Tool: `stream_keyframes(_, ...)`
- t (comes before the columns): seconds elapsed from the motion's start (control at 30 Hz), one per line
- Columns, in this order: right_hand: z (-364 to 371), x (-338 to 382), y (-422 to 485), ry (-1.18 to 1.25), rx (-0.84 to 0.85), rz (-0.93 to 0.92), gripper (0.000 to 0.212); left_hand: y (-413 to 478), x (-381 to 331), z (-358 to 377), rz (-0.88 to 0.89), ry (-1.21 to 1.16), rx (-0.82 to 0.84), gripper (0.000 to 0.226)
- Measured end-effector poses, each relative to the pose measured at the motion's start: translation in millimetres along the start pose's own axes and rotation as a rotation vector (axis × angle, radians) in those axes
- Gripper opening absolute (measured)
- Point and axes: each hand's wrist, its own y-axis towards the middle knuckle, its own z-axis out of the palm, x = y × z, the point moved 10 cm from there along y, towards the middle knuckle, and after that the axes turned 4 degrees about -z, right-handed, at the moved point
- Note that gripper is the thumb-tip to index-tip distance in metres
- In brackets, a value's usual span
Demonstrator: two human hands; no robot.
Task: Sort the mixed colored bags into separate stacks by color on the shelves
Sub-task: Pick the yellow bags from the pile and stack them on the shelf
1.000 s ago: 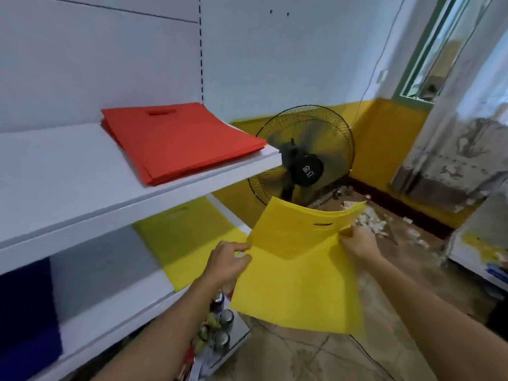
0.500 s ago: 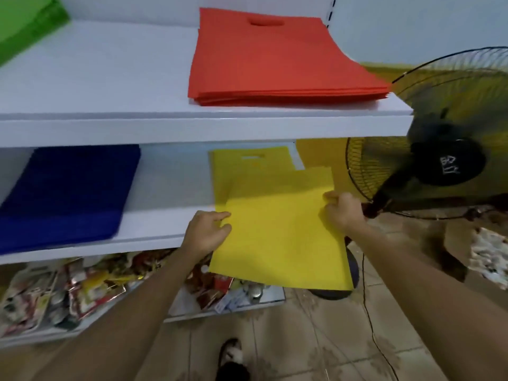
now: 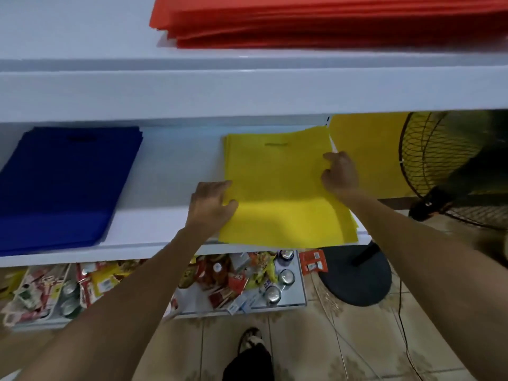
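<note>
The yellow bag [image 3: 283,193] is now lying on the yellow stack [image 3: 348,225] inside the middle shelf [image 3: 170,171], no more hanging outside. My left hand [image 3: 213,207] and right hand [image 3: 339,174] are pinching its edges.

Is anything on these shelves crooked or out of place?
Only slightly. The top yellow bag, gripped at its edges by the left hand and right hand, lies askew on the yellow stack: lower bags fan out along the right side, and the front overhangs the middle shelf lip. The blue stack looks tidy.
</note>
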Motion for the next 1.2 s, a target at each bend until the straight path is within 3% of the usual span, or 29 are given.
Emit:
stream_keyframes(0.2,24.8,-20.5,19.4,-0.041,0.046,0.048,0.049,18.3,9.5,16.8,-0.122,0.074,0.098,0.061)
stream_keyframes(0.33,28.9,-24.9,13.0,-0.123,0.052,0.104,0.045,25.8,10.5,20.8,-0.183,-0.054,0.131,0.051)
stream_keyframes(0.5,24.4,-17.7,8.1,-0.064,0.069,0.043,0.061,31.2,4.5,14.9,-0.211,-0.148,0.097,0.046)
stream_keyframes(0.7,-4.4,12.5,-17.1,-0.097,0.018,0.008,0.060,-3.2,12.4,-23.0,-0.245,-0.177,0.002,0.042)
stream_keyframes(0.9,-27.6,135.9,-59.9,-0.032,0.125,-0.253,0.059,-98.3,57.8,-117.3,-0.348,-0.146,-0.176,0.040)
stream_keyframes(1.2,-9.7,444.9,-252.5,0.169,0.436,-0.918,0.054,-319.8,159.5,-316.4,-0.618,-0.071,-0.571,0.039)
